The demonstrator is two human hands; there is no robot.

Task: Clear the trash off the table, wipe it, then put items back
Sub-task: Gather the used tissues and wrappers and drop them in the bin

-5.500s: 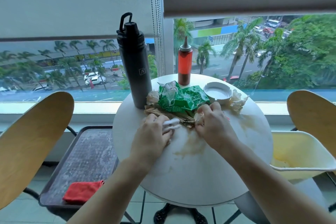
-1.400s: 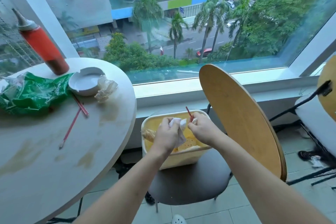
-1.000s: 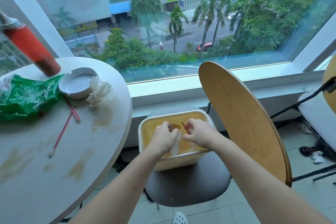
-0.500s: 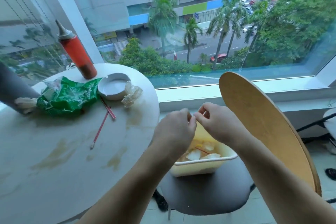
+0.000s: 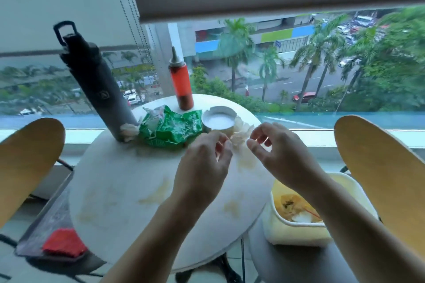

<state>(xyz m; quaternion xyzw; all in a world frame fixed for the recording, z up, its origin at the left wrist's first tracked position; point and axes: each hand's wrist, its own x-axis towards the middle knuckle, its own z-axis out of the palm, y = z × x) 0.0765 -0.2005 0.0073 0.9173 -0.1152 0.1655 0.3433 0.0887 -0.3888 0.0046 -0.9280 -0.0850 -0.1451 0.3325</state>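
Note:
A round white table carries brown stains. On its far side lie a crumpled green wrapper, a white tissue wad by the black bottle, another tissue wad beside the white ashtray, and a red sauce bottle. My left hand and my right hand hover over the table's right side, fingers apart, holding nothing, close to the right tissue wad. The yellow bin on the right chair seat holds trash.
Wooden chair backs stand at the left and right. A dark tray on the left chair holds a red cloth. The window and its sill lie just behind the table.
My hands dropped the tissue and red stick into the yellow bin, then came back empty over the table. The view swung left from the bin to the table.

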